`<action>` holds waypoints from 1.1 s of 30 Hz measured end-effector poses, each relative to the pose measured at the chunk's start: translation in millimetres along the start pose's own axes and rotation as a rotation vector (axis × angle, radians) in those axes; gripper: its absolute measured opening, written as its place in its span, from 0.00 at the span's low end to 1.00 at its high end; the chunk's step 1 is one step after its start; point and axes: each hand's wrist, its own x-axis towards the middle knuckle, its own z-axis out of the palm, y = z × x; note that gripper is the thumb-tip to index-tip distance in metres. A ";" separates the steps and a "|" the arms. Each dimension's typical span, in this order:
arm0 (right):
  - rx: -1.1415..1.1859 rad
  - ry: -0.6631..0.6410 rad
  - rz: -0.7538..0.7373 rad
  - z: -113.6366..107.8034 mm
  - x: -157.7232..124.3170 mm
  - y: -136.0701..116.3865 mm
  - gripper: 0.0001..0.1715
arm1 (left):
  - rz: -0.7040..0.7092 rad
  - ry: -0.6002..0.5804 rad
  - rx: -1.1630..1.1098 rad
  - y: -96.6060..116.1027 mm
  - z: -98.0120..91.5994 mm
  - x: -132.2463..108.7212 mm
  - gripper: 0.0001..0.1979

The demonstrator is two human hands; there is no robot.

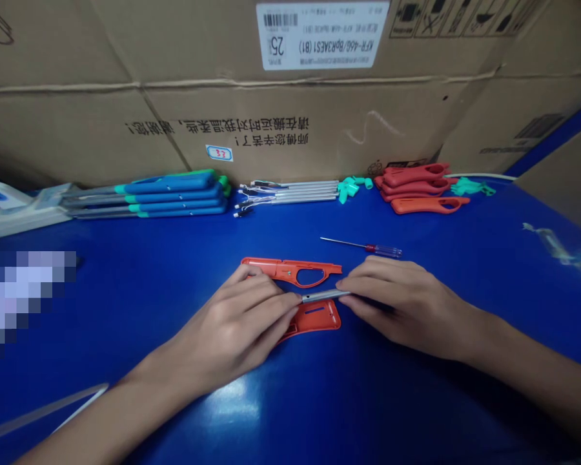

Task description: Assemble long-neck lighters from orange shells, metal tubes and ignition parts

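Observation:
Between my two hands lies a short silver metal tube with a small dark hole near its left end. My left hand pinches that left end, its fingers partly over the orange shell halves. My right hand pinches the right end between thumb and fingers. Just beyond the tube is an open orange lighter handle half with an oval opening, inner side up. Another orange shell half lies nearer me under the tube, partly hidden by my left hand. A screwdriver with a clear red handle rests beyond my right hand.
Along a cardboard box at the back lie several blue-handled lighters, several silver tubes with wires, turquoise small parts and orange handle shells. A clear plastic bag lies on the blue table at right.

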 end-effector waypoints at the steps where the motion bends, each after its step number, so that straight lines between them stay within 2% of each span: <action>1: 0.001 0.002 0.001 0.1 -0.1 0.1 0.07 | 0.000 -0.001 0.002 -0.2 0.2 -0.2 0.10; 17: 0.057 -0.007 0.010 -1.1 0.7 -3.1 0.08 | -0.016 0.037 -0.016 0.7 1.5 1.2 0.11; 24: 0.068 -0.042 0.016 -1.4 3.6 -6.2 0.10 | -0.089 -0.005 -0.043 1.9 1.0 -2.3 0.09; 33: 0.047 -0.080 0.010 -1.2 2.1 -5.1 0.10 | -0.111 0.031 -0.035 1.2 1.8 -0.4 0.17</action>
